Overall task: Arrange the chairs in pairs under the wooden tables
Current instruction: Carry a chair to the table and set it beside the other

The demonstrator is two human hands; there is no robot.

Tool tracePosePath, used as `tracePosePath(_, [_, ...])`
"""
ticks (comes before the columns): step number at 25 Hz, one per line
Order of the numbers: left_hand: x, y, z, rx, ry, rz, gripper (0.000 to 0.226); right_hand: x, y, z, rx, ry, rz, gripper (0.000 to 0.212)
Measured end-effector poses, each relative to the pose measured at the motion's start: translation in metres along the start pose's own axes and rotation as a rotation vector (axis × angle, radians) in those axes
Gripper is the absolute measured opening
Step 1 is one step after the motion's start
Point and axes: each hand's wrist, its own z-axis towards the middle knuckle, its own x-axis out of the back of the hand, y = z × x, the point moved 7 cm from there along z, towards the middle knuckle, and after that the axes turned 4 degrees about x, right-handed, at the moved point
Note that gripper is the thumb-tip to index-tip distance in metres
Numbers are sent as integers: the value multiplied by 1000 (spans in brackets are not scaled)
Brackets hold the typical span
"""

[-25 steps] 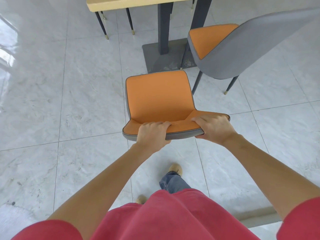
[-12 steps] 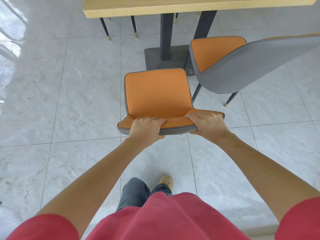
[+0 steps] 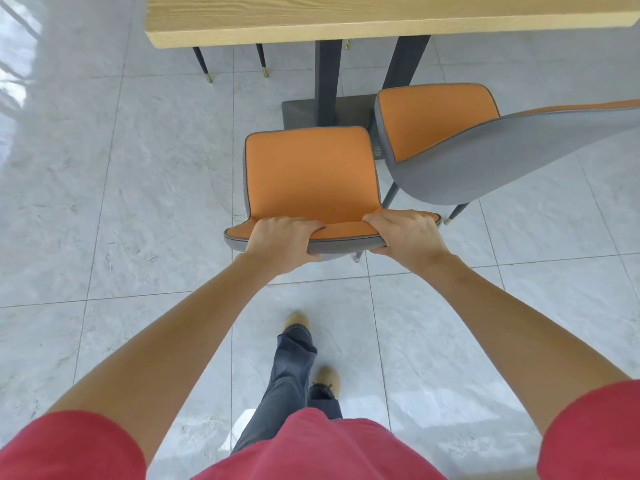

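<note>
An orange-seated chair [image 3: 308, 174] with a grey shell stands in front of me, its front edge close to the table's dark base. My left hand [image 3: 280, 242] and my right hand [image 3: 405, 233] both grip the top rim of its backrest. To its right stands a second, matching chair [image 3: 485, 157], its seat partly under the wooden table [image 3: 346, 19], which spans the top of the view. The two chairs nearly touch at their seats.
The table rests on two dark posts [image 3: 325, 81] and a grey floor plate [image 3: 298, 114]. Thin dark legs with gold tips [image 3: 204, 65] of chairs on the far side show under the table. Pale glossy tiles cover the floor to the left and behind me.
I have walked forward and pushed the held chair toward the table. The table edge and the second chair now appear nearer, and the held chair sits closer to the base.
</note>
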Motion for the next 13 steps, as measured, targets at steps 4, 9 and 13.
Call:
tracePosePath(4, [11,-18,31,19,-6,2,39,-6,17,30,15,25,12,47])
tracePosePath(9, [16,4,66,-35,49,-1,33,5,57,42,7,26,-36,54])
tracePosePath(13, [21,7,95,-29,51,10,30,4,81,57,-3,15,-51,59])
